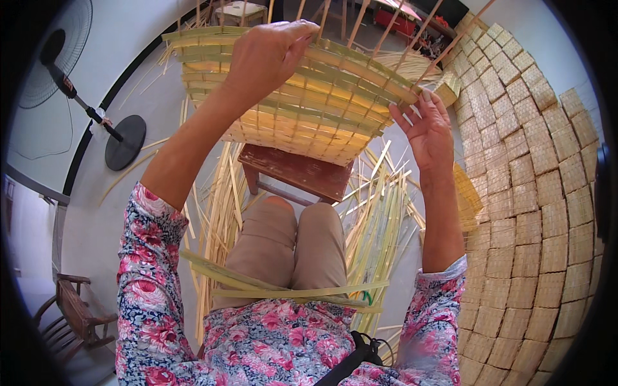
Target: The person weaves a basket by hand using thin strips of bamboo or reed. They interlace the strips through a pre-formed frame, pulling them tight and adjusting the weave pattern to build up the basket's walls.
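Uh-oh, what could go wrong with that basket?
The basket is wider than the stool it seems to rest on, so it might tip if the left hand and right hand let go. The long sticks poking out could jab someone. Loose strips across the lap might slide off.

A woven basket (322, 96), part-made, showing its near wall: flat green and yellow strips (335, 77) crossing tightly, paler toward the bottom! The wall flares wide at the top, where bare uprights (358, 24) spike past the weave. Its lower end hides the stool's (290, 170) far edge, near edge exposed.
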`<state>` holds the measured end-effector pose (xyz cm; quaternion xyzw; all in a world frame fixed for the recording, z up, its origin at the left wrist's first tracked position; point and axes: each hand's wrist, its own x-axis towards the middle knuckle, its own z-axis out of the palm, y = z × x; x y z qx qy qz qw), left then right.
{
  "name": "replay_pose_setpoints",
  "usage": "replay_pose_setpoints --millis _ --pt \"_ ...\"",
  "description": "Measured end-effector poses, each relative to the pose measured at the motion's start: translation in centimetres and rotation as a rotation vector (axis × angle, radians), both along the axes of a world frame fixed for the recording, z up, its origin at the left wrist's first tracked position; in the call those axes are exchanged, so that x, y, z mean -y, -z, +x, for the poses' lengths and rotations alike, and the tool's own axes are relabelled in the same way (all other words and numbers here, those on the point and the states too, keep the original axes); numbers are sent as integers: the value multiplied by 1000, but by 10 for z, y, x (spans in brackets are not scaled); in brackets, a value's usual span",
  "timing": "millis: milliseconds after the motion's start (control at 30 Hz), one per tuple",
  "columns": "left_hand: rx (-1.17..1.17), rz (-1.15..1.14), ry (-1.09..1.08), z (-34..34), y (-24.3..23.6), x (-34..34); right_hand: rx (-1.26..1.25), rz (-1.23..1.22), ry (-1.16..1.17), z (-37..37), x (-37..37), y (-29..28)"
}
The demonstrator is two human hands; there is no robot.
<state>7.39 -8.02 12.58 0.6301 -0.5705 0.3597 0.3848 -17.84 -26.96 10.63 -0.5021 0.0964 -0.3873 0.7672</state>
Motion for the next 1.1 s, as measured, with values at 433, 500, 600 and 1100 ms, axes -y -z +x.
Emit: replay_pose_setpoints --millis 433,500,600,1100 --pt "-398 -2 153 -28 -7 -5 152 -30 104 0 -18 3" --pt "-332 -191 252 -41 -4 -10 150 0 93 2 -23 2" --pt "-84 -54 371 -77 -15 -9 165 15 89 -7 -38 1" --pt "-228 462 527 -127 -45 37 -19 -275 296 -42 -69 2"
